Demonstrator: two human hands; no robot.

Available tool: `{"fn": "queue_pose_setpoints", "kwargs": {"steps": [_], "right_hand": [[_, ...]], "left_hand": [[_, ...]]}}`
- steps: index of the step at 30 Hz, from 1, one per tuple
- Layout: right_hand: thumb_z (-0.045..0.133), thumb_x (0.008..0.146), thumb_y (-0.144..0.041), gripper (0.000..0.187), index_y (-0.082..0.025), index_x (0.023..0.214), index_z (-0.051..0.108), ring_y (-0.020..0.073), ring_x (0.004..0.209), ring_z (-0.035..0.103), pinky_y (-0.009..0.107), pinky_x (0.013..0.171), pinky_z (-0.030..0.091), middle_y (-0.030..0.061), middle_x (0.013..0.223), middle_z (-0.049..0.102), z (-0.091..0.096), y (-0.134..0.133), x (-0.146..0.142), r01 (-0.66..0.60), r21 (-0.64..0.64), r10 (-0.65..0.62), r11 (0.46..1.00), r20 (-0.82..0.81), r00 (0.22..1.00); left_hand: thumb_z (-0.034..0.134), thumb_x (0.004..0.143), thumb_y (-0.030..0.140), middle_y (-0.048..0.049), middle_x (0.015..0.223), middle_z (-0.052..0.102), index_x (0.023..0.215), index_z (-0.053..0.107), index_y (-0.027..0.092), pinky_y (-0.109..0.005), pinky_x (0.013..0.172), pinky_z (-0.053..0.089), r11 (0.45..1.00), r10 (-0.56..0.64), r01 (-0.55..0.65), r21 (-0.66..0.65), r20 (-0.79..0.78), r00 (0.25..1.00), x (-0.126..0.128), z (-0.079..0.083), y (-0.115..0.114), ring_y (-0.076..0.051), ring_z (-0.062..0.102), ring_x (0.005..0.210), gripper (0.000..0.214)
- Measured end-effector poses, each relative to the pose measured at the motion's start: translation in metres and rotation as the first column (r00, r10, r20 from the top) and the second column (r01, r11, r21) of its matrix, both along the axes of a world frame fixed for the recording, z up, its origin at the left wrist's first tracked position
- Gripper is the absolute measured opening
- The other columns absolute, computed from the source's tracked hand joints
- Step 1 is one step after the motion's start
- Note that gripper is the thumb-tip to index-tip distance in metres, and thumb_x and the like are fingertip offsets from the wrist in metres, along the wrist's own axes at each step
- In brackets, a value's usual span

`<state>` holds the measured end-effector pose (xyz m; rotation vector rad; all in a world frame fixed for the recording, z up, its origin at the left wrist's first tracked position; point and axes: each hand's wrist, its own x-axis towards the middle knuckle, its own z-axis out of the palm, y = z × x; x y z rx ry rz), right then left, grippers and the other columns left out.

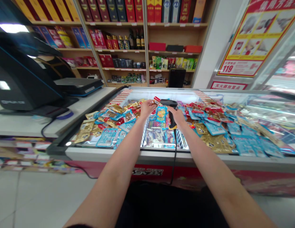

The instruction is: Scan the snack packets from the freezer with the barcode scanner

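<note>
Over a white-rimmed chest freezer heaped with foil snack packets, the right hand grips a black-and-yellow corded barcode scanner; the left hand hovers half-closed, its hold unclear. A snagged black cable could jerk the scanner down among the packets.

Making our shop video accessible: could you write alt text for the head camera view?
A person's right hand grips a black corded barcode scanner above a display freezer heaped with blue and gold snack packets, the left hand raised beside it. Behind stand wooden shelves of boxes and bottles.
</note>
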<state>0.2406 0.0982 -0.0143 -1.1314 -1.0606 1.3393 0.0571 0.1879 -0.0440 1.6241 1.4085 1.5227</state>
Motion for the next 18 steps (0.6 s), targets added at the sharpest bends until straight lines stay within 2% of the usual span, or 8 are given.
{"fn": "queue_pose_setpoints", "kwargs": {"steps": [8,18], "right_hand": [[0.071,0.090,-0.038,0.030,-0.021,0.073,0.054,0.0102,0.035,0.047,0.022,0.033,0.038,-0.0026,0.050,0.056,-0.0039,0.0013,0.0004,-0.023,0.007,0.023,1.000,-0.035,0.999],[0.071,0.090,-0.039,0.032,-0.021,0.072,0.052,0.0097,0.033,0.045,0.022,0.033,0.037,-0.0026,0.049,0.055,0.0012,-0.0044,0.0003,-0.024,-0.010,0.024,1.000,-0.026,0.999]], "left_hand": [[0.071,0.075,0.017,-0.0086,0.098,0.083,0.101,0.082,0.015,-0.035,0.094,0.060,1.000,0.030,-0.031,-0.008,-0.054,0.998,0.0000,0.0013,-0.0030,-0.027,0.079,0.101,0.029],[0.071,0.077,0.021,-0.0071,0.098,0.083,0.106,0.083,0.017,-0.035,0.090,0.061,0.997,0.076,-0.076,0.012,-0.110,0.991,-0.0028,-0.0046,0.0026,-0.026,0.079,0.097,0.032]]}}
